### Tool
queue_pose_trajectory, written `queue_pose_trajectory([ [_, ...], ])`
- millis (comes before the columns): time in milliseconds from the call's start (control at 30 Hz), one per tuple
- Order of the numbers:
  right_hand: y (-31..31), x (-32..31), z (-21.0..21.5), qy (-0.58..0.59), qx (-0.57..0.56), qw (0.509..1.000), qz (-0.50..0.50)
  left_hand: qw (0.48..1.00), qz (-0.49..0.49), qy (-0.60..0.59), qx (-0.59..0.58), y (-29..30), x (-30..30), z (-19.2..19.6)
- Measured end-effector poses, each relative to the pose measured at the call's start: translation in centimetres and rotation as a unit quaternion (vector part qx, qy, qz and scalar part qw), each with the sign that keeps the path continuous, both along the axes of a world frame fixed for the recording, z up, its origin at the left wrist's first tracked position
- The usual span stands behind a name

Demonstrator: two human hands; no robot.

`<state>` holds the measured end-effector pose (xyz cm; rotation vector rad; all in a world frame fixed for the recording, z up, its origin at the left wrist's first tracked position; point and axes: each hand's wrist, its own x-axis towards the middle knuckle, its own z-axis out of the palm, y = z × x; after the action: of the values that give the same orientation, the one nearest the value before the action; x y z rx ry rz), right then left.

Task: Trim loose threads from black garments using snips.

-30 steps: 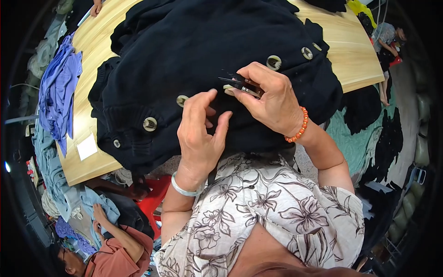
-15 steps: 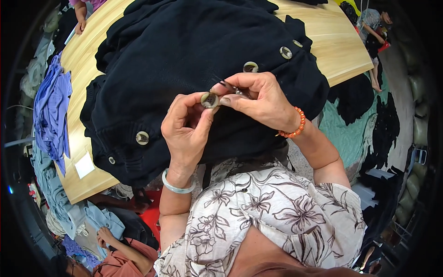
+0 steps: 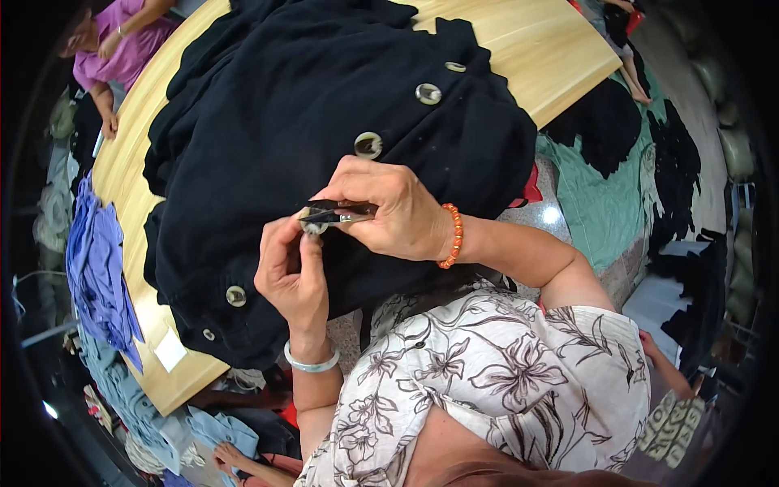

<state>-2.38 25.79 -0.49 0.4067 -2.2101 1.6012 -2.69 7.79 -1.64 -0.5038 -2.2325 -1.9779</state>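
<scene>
Black garment [image 3: 243, 154] is covering the middle of the wooden counter [image 3: 535, 57] and spilling over its near edge; left hand [image 3: 294, 272] is pinching a pale-rimmed button [image 3: 315, 229] just above the cloth, thumb and fingers clamped together on it; right hand [image 3: 393, 203] is gripping dark snips [image 3: 345, 213], fingers closed around them; the blades are lying across the button, and I cannot tell whether they are parting or meeting.

Progress, as I am judging it: the work at this button is under way, not finished; three upper buttons [image 3: 368, 145] are sitting in a row toward the counter's right corner, two lower buttons [image 3: 235, 295] toward its near left corner, all seemingly fastened to the cloth; whether any of these is needing the snips I cannot tell, so my tally is staying open.

Against half a second ago: the button is tilting, partly covered by the snips, no longer showing its whole face; garment and counter are sitting lower and further left in the head view, the head probably turning; a co-worker in a pink top [image 3: 122, 61] is showing more fully beyond the counter's left edge.
</scene>
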Motion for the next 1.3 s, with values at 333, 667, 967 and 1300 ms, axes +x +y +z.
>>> queue_pose_trajectory([
  [333, 0.0, 0.2, -0.6, -0.060, -0.044, 0.997, 0.034, 0.999, 0.015, 0.010, 0.039, -0.4, 0.2, -1.0],
  [667, 1.0, 0.8, 0.7, -0.088, -0.033, 0.994, 0.048, 0.999, 0.017, 0.034, 0.038, -0.4, 0.3, -1.1],
  [967, 5.0, 3.7, 3.1, -0.194, 0.011, 0.975, 0.103, 0.991, 0.060, 0.081, -0.085, 0.1, 2.0, 0.8],
  [1300, 8.6, 5.0, 1.7, -0.216, -0.040, 0.975, -0.043, 0.952, -0.006, 0.209, -0.225, 4.8, 0.1, 5.6],
])
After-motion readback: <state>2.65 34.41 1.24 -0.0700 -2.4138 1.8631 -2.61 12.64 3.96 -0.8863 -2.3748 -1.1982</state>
